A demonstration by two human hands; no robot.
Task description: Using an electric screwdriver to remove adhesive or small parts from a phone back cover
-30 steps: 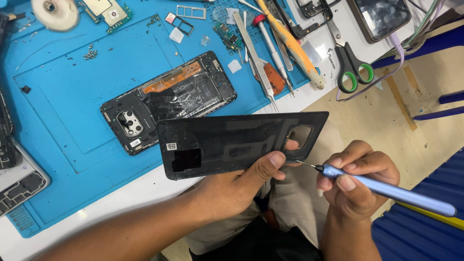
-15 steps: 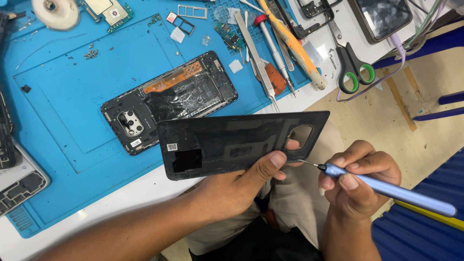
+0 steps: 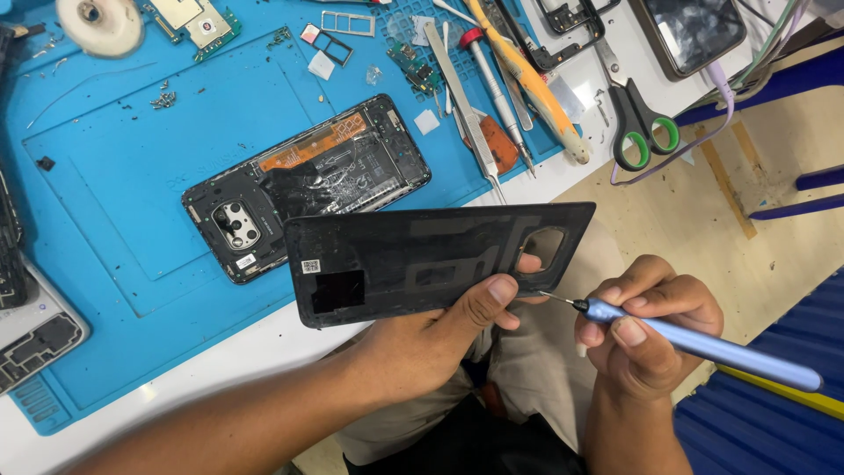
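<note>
My left hand (image 3: 440,339) grips a black phone back cover (image 3: 422,259) by its lower edge, thumb on the inner face, holding it flat above the table's front edge. A finger shows through the cover's camera cut-out (image 3: 542,249). My right hand (image 3: 646,330) holds a blue pen-shaped screwdriver (image 3: 703,347), its thin tip touching the cover's lower edge near the cut-out. Behind the cover an opened phone body (image 3: 308,180) lies on the blue work mat (image 3: 105,237), with its camera module and orange flex cable exposed.
Tweezers (image 3: 466,97), a yellow-handled tool (image 3: 527,79), green-handled scissors (image 3: 637,114), loose screws (image 3: 163,101), small circuit boards and a SIM tray lie along the mat's far side. Another opened phone (image 3: 31,339) sits at the left edge. A dark phone (image 3: 690,31) lies at the top right.
None beyond a slight shift: the screwdriver tip stays at the cover's lower edge and both hands keep their grips.
</note>
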